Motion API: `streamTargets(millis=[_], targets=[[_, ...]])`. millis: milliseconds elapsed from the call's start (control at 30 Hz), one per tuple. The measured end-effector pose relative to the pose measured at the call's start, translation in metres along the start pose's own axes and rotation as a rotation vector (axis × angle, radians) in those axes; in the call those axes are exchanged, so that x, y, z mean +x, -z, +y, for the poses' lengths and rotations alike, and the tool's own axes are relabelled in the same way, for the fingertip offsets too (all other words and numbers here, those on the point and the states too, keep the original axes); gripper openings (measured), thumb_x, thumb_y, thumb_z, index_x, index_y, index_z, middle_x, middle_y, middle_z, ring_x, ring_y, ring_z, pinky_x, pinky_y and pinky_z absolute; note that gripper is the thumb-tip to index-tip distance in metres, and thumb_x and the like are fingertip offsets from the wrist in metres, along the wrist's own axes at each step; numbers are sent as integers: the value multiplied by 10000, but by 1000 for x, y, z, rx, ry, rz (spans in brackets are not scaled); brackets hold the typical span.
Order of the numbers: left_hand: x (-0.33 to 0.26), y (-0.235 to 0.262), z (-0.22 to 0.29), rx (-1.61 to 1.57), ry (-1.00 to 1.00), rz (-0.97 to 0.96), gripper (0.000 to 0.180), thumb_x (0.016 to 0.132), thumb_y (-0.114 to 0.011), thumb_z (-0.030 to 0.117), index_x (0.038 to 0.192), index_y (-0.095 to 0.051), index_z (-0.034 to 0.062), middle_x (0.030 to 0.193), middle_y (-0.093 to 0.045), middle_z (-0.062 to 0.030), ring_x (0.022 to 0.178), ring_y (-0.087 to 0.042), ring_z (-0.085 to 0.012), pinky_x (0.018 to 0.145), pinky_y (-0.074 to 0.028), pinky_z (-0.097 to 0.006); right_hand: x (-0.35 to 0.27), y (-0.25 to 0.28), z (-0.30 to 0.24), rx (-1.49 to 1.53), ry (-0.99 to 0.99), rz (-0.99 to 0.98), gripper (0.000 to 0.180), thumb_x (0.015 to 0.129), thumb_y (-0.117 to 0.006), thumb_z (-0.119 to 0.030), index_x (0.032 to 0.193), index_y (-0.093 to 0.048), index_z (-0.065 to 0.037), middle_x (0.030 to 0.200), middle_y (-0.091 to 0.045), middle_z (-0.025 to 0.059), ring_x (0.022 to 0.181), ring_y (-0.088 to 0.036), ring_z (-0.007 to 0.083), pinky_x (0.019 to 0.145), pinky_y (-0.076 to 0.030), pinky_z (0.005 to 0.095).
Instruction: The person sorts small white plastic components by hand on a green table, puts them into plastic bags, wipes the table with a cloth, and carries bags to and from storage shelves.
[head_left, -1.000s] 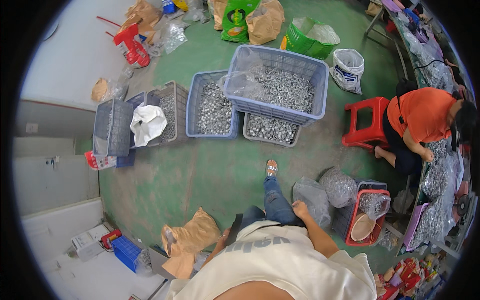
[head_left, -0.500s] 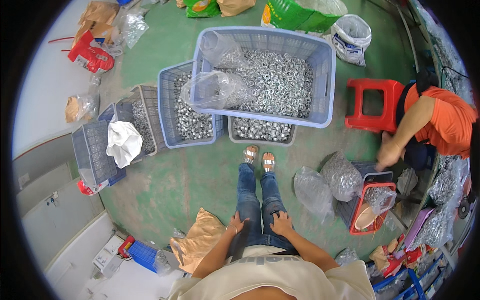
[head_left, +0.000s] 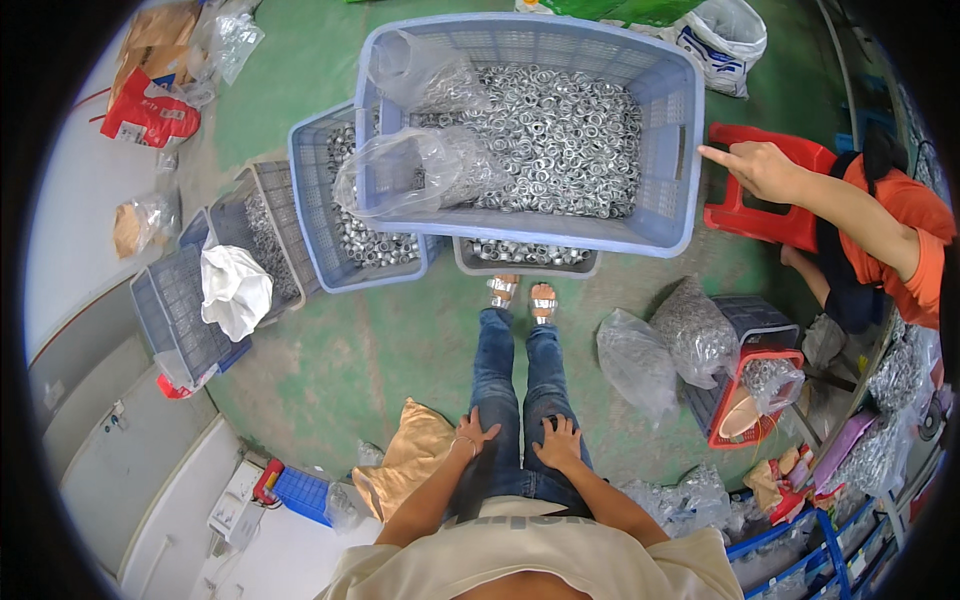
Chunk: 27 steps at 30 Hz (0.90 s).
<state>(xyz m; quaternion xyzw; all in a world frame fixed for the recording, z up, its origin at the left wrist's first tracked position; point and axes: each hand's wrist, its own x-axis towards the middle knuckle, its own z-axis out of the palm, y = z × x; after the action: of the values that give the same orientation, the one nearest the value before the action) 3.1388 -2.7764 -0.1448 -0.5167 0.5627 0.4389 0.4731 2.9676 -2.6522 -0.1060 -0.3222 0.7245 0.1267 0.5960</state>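
Note:
My left hand [head_left: 474, 434] lies flat on my left thigh, fingers apart, a bracelet at its wrist. On the other thigh rests my right hand [head_left: 558, 444], also spread and holding nothing. Ahead of my feet stands a large blue-grey plastic crate [head_left: 550, 238] full of small silvery metal rings [head_left: 560, 140]. Two clear plastic bags of rings, an upper bag [head_left: 425, 75] and a lower bag [head_left: 405, 175], lie in its left part. A co-worker's hand [head_left: 765, 172] points with one finger close to the crate's right side; whether it touches cannot be told.
Left of the large crate stand a blue crate [head_left: 310, 215] of metal pieces and other grey crates. A grey crate [head_left: 520, 267] sits partly under the large one. At right are a red stool [head_left: 770, 222], clear bags [head_left: 635, 360] and a red basket [head_left: 714, 430]. A brown paper sack [head_left: 415, 450] lies by my left arm.
The co-worker's arm has risen from beside the red basket and stretched out toward the large crate. My view has shifted a little; both my hands stay on my thighs.

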Motion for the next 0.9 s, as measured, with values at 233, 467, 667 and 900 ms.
streamTargets(millis=[233,467,667,900], targets=[[22,10,-8,-200,-203,359,592,770,-508,376,1230,-345,40,1145,-422,-230,1085,-401,-379,917,-329,-416,2,16,-14,-9,-31,-44,628,722,-553,-404,1247,-354,-123,1293,-252,163,1183,-234,345,930,-220,501],[-11,254,162,-238,-886,1351,410,701,-607,23,1087,-469,2,1043,-470,-179,978,-452,-344,854,-360,-400,6,23,-19,55,-45,-37,603,740,-538,-389,1243,-351,-114,1296,-255,165,1183,-233,351,927,-218,503],[33,360,235,430,-490,970,340,711,-616,292,922,-555,32,902,-579,-143,899,-531,-310,805,-395,-424,3,26,-22,55,-52,57,592,714,-573,-383,1217,-385,-135,1266,-286,146,1159,-269,324,917,-252,478],[69,373,203,454,-519,877,142,699,-516,99,831,-567,104,698,-588,-177,656,-582,-339,553,-460,-433,2,27,-23,150,-47,157,576,704,-582,-396,1188,-416,-130,1251,-311,140,1151,-290,324,910,-263,477]])
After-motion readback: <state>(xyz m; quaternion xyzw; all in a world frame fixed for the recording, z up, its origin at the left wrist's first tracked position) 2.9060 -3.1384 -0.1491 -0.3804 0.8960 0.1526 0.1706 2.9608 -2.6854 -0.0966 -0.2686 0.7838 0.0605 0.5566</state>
